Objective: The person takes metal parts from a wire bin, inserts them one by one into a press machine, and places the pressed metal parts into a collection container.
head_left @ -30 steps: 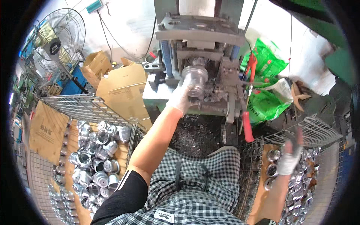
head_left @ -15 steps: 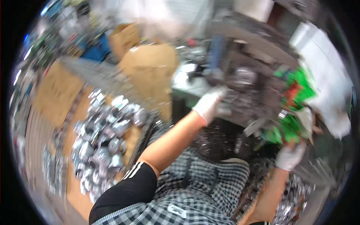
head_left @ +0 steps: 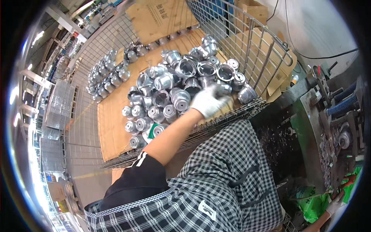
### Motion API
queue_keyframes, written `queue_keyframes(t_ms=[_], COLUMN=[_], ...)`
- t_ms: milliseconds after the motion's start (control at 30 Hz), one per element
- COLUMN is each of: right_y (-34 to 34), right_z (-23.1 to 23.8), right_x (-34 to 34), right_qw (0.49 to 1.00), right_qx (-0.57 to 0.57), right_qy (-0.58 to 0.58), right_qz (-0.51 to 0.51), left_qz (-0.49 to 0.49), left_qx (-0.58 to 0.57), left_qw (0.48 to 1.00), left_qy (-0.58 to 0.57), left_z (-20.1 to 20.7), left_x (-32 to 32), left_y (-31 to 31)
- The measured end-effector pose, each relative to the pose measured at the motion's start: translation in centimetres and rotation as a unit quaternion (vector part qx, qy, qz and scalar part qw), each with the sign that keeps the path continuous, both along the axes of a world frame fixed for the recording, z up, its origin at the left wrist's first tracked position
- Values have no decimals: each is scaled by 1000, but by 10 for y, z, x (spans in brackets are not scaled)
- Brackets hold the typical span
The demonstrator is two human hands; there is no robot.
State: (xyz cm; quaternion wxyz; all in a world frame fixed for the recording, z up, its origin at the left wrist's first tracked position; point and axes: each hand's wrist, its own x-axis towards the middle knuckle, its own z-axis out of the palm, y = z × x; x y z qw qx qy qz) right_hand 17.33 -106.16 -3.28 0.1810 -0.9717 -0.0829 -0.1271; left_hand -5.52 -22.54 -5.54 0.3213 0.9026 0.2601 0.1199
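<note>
My left hand (head_left: 208,102), in a white glove, reaches over the near right part of a heap of silvery, cup-shaped metal housings (head_left: 185,69). Its fingers are blurred and lie against one metal housing (head_left: 223,88); whether they grip it I cannot tell. Some housings show a hollow, open end, others a stepped end with a small central hole. At the lower right edge, my gloved right hand (head_left: 334,204) is beside a green bag (head_left: 313,207). Its fingers are small and partly hidden, so their hold does not show.
Cardboard (head_left: 116,129) lines the wire cage (head_left: 266,54) under the housings. More housings (head_left: 106,75) stand in rows at its far left. Close on my right is a dirty machine (head_left: 309,135) with blue springs (head_left: 342,104). A black cable (head_left: 324,57) hangs along the wall.
My view has swung left from the machine to the cage. My left hand has gone from the machine to the heap of housings. My right hand stays near the green bag.
</note>
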Motion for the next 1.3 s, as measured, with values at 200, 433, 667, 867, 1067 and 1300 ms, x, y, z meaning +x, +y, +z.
queue_keyframes(t_ms=[200,433,667,867,1067,1300], right_y=[27,9,27,31,256,341], right_z=[5,-11,1,-2,53,-3], right_x=[9,10,-2,-54,-226,-94], right_qw=[990,999,952,975,680,505], right_qx=[-90,-16,292,17,712,829], right_qy=[-102,-28,28,11,171,227], right_qz=[21,-11,-86,-223,-25,82], left_qz=[195,162,108,-123,-22,-140], left_qx=[325,269,-418,-748,-827,-829], left_qw=[889,947,822,576,537,536], left_qy=[258,73,-371,-305,-164,-73], left_z=[17,-30,-13,18,-3,-12], left_x=[-29,-30,-38,15,63,46], left_y=[111,178,132,6,-82,-119])
